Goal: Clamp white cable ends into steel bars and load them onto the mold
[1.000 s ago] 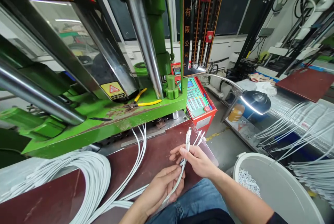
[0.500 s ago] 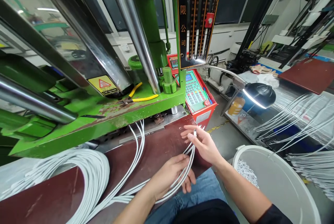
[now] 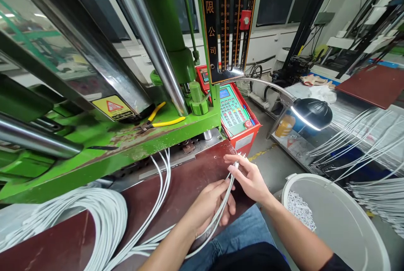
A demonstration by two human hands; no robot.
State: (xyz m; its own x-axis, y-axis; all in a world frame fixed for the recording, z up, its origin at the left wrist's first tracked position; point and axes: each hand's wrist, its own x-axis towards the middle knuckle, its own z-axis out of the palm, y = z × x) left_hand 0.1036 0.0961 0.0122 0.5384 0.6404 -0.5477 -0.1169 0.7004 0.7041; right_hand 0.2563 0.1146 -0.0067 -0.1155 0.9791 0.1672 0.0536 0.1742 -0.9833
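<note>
Both hands meet over the near edge of the dark red table (image 3: 78, 237), closed on the same few white cables (image 3: 221, 210). Her or his left hand (image 3: 210, 203) cups the strands loosely from below, fingers curled round them so they run through the palm, while the right hand (image 3: 249, 178) pinches them higher up, just behind the connector tips (image 3: 237, 159) that poke out past the fingertips. Held so, the ends seem to be kept level with one another, the slack hanging down towards the lap. From the left hand the cables trail back across the table to a large white coil (image 3: 94, 216) lying at its far left end.

Behind the table stands a green press (image 3: 132, 136) with steel columns, yellow-handled pliers (image 3: 158, 120) resting on its ledge. A red control box (image 3: 238, 115) sits beside it. To the right a black gooseneck lamp (image 3: 311, 113) shines down, a white bucket (image 3: 341, 220) with white scraps stands by the knee, and more white cables (image 3: 362, 140) lie spread on a neighbouring bench.
</note>
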